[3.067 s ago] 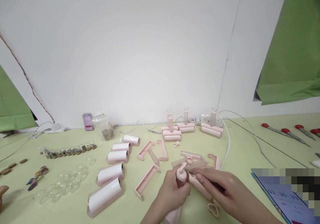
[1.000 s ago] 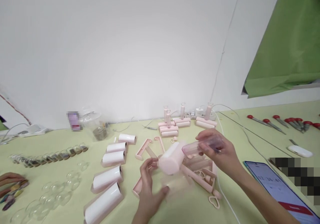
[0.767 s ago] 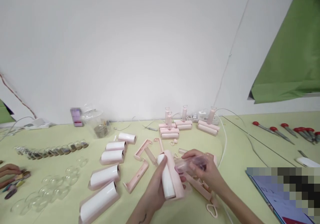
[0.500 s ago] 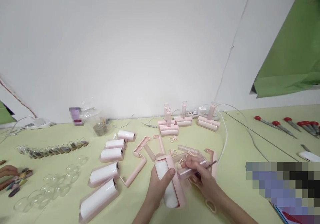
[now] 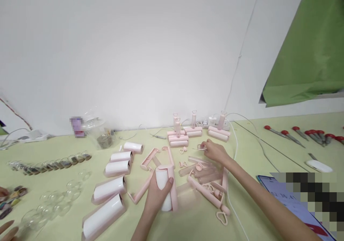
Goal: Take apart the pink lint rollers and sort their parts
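Note:
My left hand (image 5: 159,194) is wrapped around a lint roller (image 5: 163,180) with a white roll and a pink frame. A clear pinkish handle (image 5: 188,195) juts from its right side, blurred. My right hand (image 5: 215,150) reaches farther back, fingers pinched on a slim metal tool (image 5: 199,148) with a thin tip; its exact kind is unclear. Loose clear handle tubes (image 5: 208,175) lie below that hand. Nearby are a pink frame (image 5: 205,191), pink heart-ended caps (image 5: 221,217) and more pink frames (image 5: 150,157).
White rolls (image 5: 110,189) line up on the left. Assembled pink lint rollers (image 5: 178,140) stand at the back. A white cable (image 5: 233,201) runs along the right. Far left are clear domes (image 5: 56,207) and another person's fingers (image 5: 6,228). Red-ended tools (image 5: 292,135) and a phone (image 5: 285,198) are on the right.
My right hand has left the clear handle and moved up and back with the slim tool. My left hand, still gripping the lint roller, has shifted slightly left.

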A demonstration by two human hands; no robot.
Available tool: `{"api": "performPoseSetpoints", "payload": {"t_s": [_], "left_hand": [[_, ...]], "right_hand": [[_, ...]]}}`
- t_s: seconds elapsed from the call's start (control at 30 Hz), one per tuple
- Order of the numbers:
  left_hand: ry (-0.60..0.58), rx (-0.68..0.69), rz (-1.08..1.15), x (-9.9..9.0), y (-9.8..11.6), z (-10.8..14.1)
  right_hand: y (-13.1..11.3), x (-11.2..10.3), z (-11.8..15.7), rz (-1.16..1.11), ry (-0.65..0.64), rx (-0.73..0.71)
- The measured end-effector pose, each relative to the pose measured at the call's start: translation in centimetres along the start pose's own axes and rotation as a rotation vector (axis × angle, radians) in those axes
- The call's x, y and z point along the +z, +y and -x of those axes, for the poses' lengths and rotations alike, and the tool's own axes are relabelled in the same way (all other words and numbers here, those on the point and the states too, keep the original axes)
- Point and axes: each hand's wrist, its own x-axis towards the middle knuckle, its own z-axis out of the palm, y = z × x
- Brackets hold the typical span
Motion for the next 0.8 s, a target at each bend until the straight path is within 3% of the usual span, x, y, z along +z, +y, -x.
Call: {"api": "performPoseSetpoints", "payload": {"t_s": [0.1, 0.2, 0.33, 0.53, 0.67, 0.8], "left_hand": [[0.014, 0.094, -0.06, -0.1, 0.2, 0.0], [0.07, 0.102, -0.094, -0.1, 0.2, -0.1], [0.125, 0.07, -0.074, -0.2, 0.4, -0.1], [0.003, 0.213, -0.15, -0.7, 0.8, 0.4], [0.006, 0.283, -0.241, -0.9, 0.8, 0.8], [0.085, 0.366, -0.446, -1.0, 0.7, 1.0]], "right_hand": [[-0.1, 1.4, -0.9, 0.042, -0.062, -0.021], [-1.0, 1.6, 0.2, 0.012, -0.041, -0.042], [-3.6, 0.5, 4.8, -0.108, -0.02, -0.142], [-8.0, 0.4, 11.4, -0.392, -0.216, -0.381], [-9.0, 0.9, 12.5, -0.324, -0.164, -0.39], [-9.0, 0.5, 12.7, -0.153, -0.129, -0.347]]}}
